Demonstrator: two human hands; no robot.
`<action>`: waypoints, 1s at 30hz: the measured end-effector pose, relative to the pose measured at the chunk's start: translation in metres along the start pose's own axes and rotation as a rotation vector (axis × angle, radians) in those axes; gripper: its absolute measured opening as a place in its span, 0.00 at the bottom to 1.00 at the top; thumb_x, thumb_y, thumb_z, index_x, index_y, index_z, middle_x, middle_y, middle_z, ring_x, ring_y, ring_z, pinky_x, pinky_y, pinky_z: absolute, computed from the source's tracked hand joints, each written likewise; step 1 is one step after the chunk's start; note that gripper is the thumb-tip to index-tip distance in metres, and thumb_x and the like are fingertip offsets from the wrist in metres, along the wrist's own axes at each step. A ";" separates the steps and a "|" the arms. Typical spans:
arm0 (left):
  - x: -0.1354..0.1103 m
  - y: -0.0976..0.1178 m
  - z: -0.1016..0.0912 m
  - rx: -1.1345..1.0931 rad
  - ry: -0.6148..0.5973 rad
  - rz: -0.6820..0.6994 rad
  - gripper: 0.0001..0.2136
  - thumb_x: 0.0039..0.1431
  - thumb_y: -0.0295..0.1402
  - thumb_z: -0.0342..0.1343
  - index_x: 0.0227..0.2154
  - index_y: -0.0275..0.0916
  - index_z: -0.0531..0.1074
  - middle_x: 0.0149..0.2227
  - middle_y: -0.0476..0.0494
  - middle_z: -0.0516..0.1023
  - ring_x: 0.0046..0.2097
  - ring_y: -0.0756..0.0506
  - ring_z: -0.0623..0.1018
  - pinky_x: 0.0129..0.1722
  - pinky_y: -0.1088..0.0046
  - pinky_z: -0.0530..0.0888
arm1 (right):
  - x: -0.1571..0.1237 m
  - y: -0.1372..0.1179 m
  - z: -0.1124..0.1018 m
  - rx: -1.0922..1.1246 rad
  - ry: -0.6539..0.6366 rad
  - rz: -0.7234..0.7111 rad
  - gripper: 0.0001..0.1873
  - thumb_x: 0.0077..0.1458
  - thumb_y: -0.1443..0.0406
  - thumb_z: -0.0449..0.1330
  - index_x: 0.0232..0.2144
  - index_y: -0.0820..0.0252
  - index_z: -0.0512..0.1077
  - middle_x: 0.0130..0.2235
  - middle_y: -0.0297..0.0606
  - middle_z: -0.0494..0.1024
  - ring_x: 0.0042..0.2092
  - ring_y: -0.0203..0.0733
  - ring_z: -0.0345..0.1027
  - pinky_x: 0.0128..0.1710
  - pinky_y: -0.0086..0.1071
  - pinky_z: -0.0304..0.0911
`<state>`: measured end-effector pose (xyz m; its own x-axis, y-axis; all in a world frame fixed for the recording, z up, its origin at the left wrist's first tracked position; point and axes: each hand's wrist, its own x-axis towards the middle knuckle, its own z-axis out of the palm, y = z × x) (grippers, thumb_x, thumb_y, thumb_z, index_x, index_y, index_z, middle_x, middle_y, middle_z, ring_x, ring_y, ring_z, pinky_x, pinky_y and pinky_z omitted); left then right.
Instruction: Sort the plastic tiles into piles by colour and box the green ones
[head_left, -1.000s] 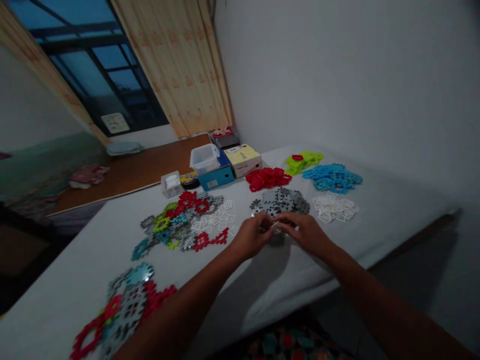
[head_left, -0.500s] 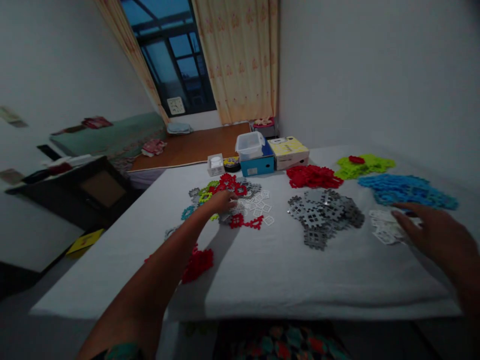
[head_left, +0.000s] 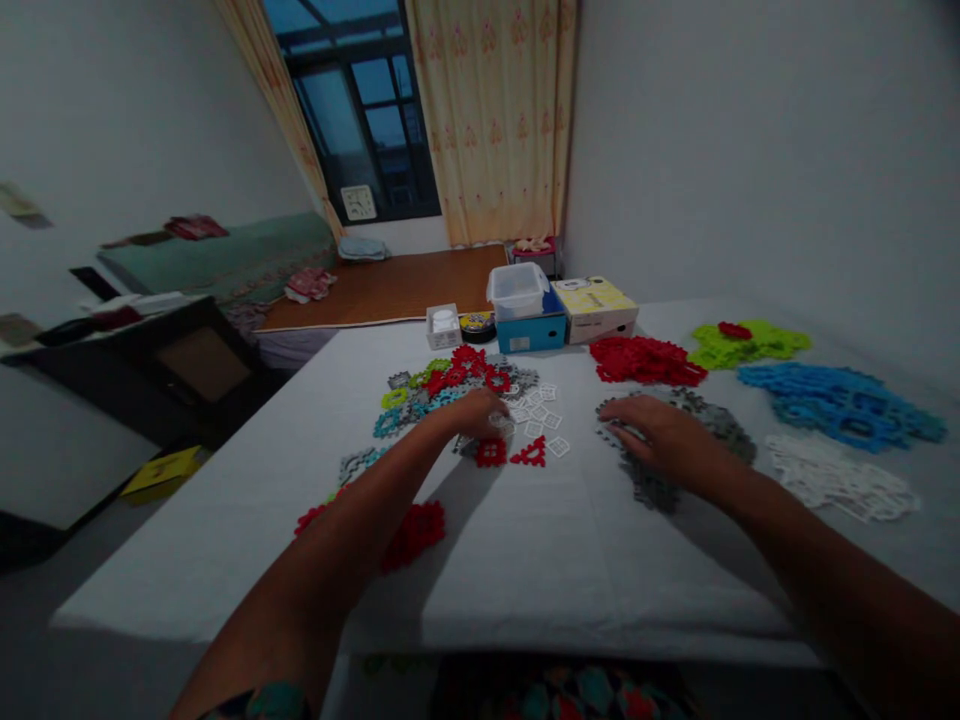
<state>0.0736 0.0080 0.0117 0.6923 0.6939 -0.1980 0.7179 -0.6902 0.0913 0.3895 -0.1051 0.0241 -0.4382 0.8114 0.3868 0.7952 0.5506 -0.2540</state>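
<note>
On a white-covered table (head_left: 540,560) lie piles of flat plastic puzzle pieces. My left hand (head_left: 474,412) reaches into the mixed pile (head_left: 442,385) of red, green, teal and grey pieces, fingers curled on it; whether it grips a piece is hidden. Small red pieces (head_left: 517,453) and white square pieces (head_left: 541,415) lie just beside it. My right hand (head_left: 651,438) rests palm down on the grey pile (head_left: 712,420), fingers spread.
Sorted piles sit to the right: red (head_left: 645,360), lime green (head_left: 746,342), blue (head_left: 836,398), white (head_left: 836,475). Boxes (head_left: 559,310) and a clear tub (head_left: 516,288) stand at the table's far edge. More red pieces (head_left: 412,530) lie near the front left.
My hands were together over the grey pile, then parted. My left hand went to the mixed pile; my right hand swung out to the white pile and came back onto the grey pile.
</note>
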 end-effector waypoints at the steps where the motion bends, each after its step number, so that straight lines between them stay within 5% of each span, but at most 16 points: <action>1: -0.002 -0.003 0.000 -0.007 -0.018 0.049 0.21 0.51 0.34 0.61 0.50 0.39 0.73 0.54 0.38 0.72 0.54 0.40 0.70 0.54 0.69 0.64 | 0.009 -0.005 0.007 0.020 -0.064 -0.010 0.13 0.58 0.64 0.52 0.43 0.56 0.74 0.46 0.44 0.77 0.47 0.47 0.70 0.50 0.42 0.63; 5: -0.009 -0.015 0.001 -0.019 -0.042 0.122 0.23 0.48 0.28 0.62 0.50 0.39 0.72 0.54 0.38 0.71 0.53 0.42 0.70 0.53 0.70 0.64 | 0.038 -0.020 0.035 0.036 -0.285 -0.031 0.15 0.55 0.67 0.56 0.45 0.58 0.73 0.48 0.46 0.75 0.49 0.48 0.68 0.51 0.40 0.62; 9: -0.013 -0.019 0.005 -0.071 -0.015 0.105 0.15 0.50 0.30 0.61 0.42 0.38 0.76 0.45 0.42 0.77 0.46 0.44 0.73 0.48 0.72 0.67 | 0.050 -0.027 0.054 0.002 -0.468 -0.032 0.20 0.52 0.66 0.62 0.48 0.61 0.72 0.50 0.47 0.73 0.51 0.49 0.67 0.50 0.38 0.60; 14: -0.017 -0.023 0.007 -0.111 -0.012 0.080 0.17 0.50 0.33 0.61 0.45 0.36 0.75 0.42 0.41 0.77 0.42 0.44 0.74 0.41 0.73 0.69 | 0.047 -0.025 0.062 -0.007 -0.442 0.045 0.14 0.53 0.66 0.61 0.43 0.61 0.73 0.45 0.46 0.74 0.46 0.46 0.68 0.46 0.34 0.60; 22: -0.020 -0.031 -0.003 -0.150 -0.135 0.147 0.27 0.44 0.27 0.62 0.52 0.38 0.71 0.49 0.42 0.74 0.48 0.44 0.73 0.48 0.73 0.68 | 0.038 -0.022 0.069 0.045 -0.398 0.077 0.07 0.54 0.64 0.58 0.36 0.60 0.73 0.38 0.43 0.75 0.39 0.45 0.69 0.37 0.31 0.57; 30: -0.007 -0.028 -0.007 -0.113 -0.200 -0.022 0.24 0.42 0.28 0.65 0.47 0.39 0.71 0.43 0.44 0.76 0.40 0.46 0.74 0.36 0.74 0.69 | 0.031 -0.024 0.073 0.110 -0.358 0.060 0.07 0.57 0.66 0.55 0.36 0.61 0.71 0.39 0.44 0.75 0.40 0.43 0.67 0.39 0.31 0.56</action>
<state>0.0496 0.0241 0.0171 0.6559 0.6464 -0.3900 0.7443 -0.6398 0.1914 0.3263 -0.0791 -0.0231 -0.5264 0.8494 0.0388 0.7828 0.5019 -0.3678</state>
